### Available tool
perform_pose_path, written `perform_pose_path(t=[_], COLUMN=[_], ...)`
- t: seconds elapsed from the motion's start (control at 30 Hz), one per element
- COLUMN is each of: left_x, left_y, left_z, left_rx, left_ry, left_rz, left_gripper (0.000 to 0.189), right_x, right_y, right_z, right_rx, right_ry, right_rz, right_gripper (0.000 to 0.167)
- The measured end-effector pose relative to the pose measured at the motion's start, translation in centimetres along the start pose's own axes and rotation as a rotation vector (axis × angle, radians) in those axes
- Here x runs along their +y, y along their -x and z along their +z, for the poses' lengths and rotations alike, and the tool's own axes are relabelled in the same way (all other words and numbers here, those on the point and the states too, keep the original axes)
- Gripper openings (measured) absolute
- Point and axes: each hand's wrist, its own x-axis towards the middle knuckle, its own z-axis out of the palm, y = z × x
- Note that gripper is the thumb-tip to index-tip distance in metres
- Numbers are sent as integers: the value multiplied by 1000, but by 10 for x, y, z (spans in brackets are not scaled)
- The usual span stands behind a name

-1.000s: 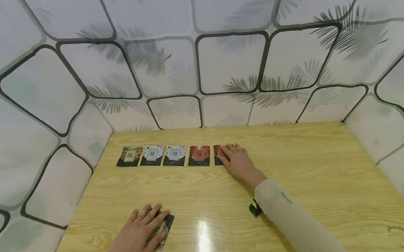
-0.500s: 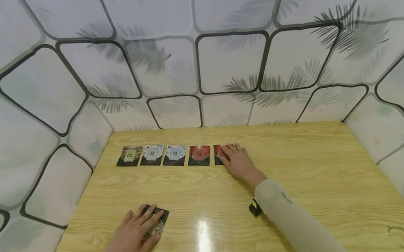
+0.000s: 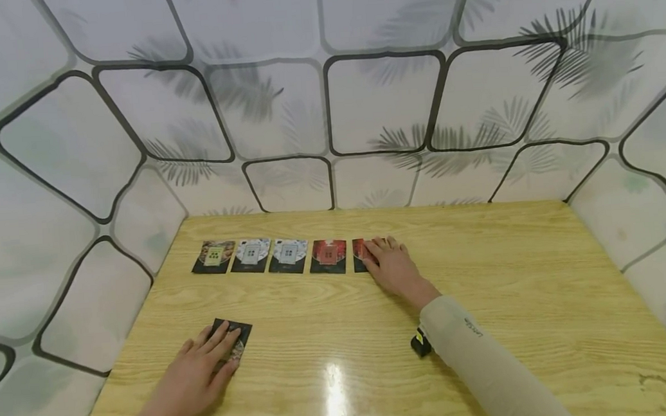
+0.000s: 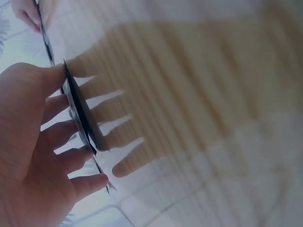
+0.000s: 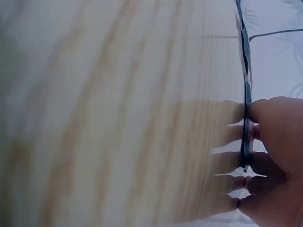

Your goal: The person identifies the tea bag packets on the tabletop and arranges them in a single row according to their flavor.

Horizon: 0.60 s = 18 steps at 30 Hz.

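My left hand (image 3: pixel 191 379) rests with its fingers spread on a small dark flat packet (image 3: pixel 241 335) at the front left of the table, covering much of it. The left wrist view shows this packet (image 4: pixel 79 109) edge-on, under the fingers and thumb. Farther back, my right hand (image 3: pixel 396 268) lies on a red and black packet (image 3: pixel 359 264) at the right end of a row, hiding most of it. In the right wrist view, the fingertips and thumb touch the thin dark edge of the packet (image 5: pixel 245 137).
Left of my right hand lie another red packet (image 3: pixel 329 257), two silver-white packets (image 3: pixel 288 257) and a yellow-green one (image 3: pixel 213 257). Patterned cloth walls (image 3: pixel 384 108) enclose the back and sides of the wooden table (image 3: pixel 517 272). A black wrist device (image 3: pixel 420 344) sits under my right sleeve.
My left hand has slid the dark packet left and away from me across the table. The right hand has stayed on the red packet.
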Motion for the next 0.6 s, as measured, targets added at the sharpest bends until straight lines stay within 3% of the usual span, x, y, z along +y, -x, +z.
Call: perform_pose_path(t=[0.43, 0.6], left_x=[-38, -50], left_y=[-1, -2], left_z=[-6, -10], left_rx=[-41, -17], left_ry=[2, -2], left_rz=[-114, -133], left_gripper=[57, 56], right_x=[0, -1], right_y=[1, 2], right_z=[0, 0], right_rx=[5, 4], right_ry=[-1, 2], right_rz=[-2, 5], right_gripper=[58, 58])
